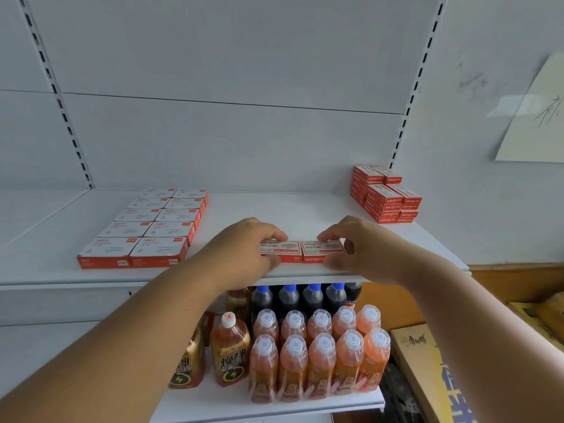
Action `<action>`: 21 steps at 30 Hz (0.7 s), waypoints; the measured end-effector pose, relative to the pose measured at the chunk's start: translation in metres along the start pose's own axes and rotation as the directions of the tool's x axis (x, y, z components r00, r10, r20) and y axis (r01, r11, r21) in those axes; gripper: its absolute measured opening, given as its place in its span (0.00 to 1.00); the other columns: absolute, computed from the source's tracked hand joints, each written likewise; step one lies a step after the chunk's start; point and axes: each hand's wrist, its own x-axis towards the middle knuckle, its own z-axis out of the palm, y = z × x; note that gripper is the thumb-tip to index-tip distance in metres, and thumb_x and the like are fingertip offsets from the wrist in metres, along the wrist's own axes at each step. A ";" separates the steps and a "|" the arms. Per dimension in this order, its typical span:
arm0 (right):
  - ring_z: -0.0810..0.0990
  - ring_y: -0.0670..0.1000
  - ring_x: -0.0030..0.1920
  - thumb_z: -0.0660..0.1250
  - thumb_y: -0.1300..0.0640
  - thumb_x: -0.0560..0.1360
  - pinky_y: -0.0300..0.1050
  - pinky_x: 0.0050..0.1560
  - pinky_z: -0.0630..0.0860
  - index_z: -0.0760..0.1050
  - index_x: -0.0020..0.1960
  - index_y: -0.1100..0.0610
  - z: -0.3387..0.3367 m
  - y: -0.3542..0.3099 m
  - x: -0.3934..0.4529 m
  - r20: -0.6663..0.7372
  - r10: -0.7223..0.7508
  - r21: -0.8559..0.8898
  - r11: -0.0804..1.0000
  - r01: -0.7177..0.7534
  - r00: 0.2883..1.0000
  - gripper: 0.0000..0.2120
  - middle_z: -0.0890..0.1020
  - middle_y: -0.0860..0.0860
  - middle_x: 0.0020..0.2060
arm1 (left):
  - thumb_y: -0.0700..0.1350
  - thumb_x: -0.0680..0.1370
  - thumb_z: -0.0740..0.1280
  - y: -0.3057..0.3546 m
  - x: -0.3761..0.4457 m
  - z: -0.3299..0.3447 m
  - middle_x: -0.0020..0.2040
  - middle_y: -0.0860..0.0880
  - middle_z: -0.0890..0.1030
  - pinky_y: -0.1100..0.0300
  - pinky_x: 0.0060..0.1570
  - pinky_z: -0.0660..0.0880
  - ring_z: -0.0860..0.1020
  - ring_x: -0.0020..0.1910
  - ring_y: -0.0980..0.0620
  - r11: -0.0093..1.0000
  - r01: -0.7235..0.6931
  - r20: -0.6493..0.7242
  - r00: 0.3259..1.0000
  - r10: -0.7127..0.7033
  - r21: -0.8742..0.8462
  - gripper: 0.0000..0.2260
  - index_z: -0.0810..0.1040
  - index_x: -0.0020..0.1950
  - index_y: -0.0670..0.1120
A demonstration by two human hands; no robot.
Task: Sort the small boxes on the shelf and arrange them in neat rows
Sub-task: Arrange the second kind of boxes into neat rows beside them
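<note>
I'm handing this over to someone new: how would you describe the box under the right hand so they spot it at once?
Start at the white upper shelf, above the drink bottles, and go to its front edge in the middle. Two small red-and-white boxes lie there side by side; the right hand pinches the right-hand box. Unlike the left-hand box, its red front face reads "wengu".
</note>
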 end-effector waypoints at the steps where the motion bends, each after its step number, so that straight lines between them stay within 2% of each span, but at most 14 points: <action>1: 0.75 0.43 0.47 0.69 0.49 0.76 0.36 0.47 0.69 0.74 0.66 0.45 0.001 0.000 0.001 0.002 0.001 0.007 1.000 -0.001 1.000 0.19 0.74 0.42 0.54 | 0.49 0.78 0.69 0.001 0.000 0.000 0.59 0.57 0.75 0.67 0.50 0.70 0.74 0.54 0.58 1.000 -0.007 0.003 1.000 0.007 0.003 0.19 0.74 0.68 0.58; 5: 0.75 0.44 0.51 0.69 0.50 0.76 0.36 0.51 0.70 0.75 0.66 0.48 0.002 -0.001 0.000 -0.005 -0.009 0.011 1.000 0.009 1.000 0.19 0.75 0.43 0.56 | 0.49 0.78 0.70 0.003 0.001 -0.001 0.59 0.57 0.75 0.66 0.52 0.70 0.74 0.54 0.58 1.000 -0.009 0.008 1.000 0.009 0.016 0.19 0.74 0.68 0.57; 11: 0.76 0.44 0.51 0.69 0.50 0.76 0.37 0.52 0.71 0.75 0.66 0.49 0.002 -0.001 -0.001 -0.016 -0.008 -0.003 1.000 0.008 1.000 0.19 0.76 0.44 0.57 | 0.49 0.78 0.69 0.004 -0.001 0.001 0.58 0.56 0.74 0.63 0.54 0.73 0.75 0.54 0.57 1.000 -0.011 -0.006 1.000 0.011 0.002 0.18 0.74 0.68 0.57; 14: 0.76 0.44 0.48 0.69 0.50 0.76 0.35 0.48 0.72 0.76 0.66 0.48 0.001 -0.001 0.000 -0.005 0.007 0.007 1.000 -0.007 1.000 0.19 0.76 0.43 0.54 | 0.49 0.78 0.69 0.003 0.000 0.000 0.58 0.57 0.74 0.64 0.53 0.73 0.74 0.54 0.57 1.000 -0.008 0.013 1.000 0.007 0.014 0.19 0.73 0.68 0.58; 17: 0.76 0.43 0.46 0.70 0.49 0.75 0.31 0.42 0.68 0.76 0.65 0.48 0.000 0.000 0.002 0.001 0.007 0.015 1.000 -0.007 1.000 0.19 0.76 0.42 0.52 | 0.50 0.77 0.69 0.003 0.002 -0.002 0.58 0.57 0.74 0.63 0.54 0.73 0.74 0.54 0.57 0.999 -0.020 0.024 1.000 0.019 0.049 0.19 0.73 0.68 0.59; 21: 0.76 0.43 0.47 0.69 0.49 0.75 0.35 0.46 0.71 0.76 0.65 0.47 0.000 0.003 0.002 0.013 -0.003 0.013 1.000 0.003 1.000 0.19 0.76 0.42 0.54 | 0.49 0.78 0.69 0.002 0.002 -0.002 0.57 0.57 0.74 0.63 0.53 0.72 0.74 0.54 0.57 0.998 -0.030 0.034 0.999 0.029 0.047 0.19 0.73 0.68 0.59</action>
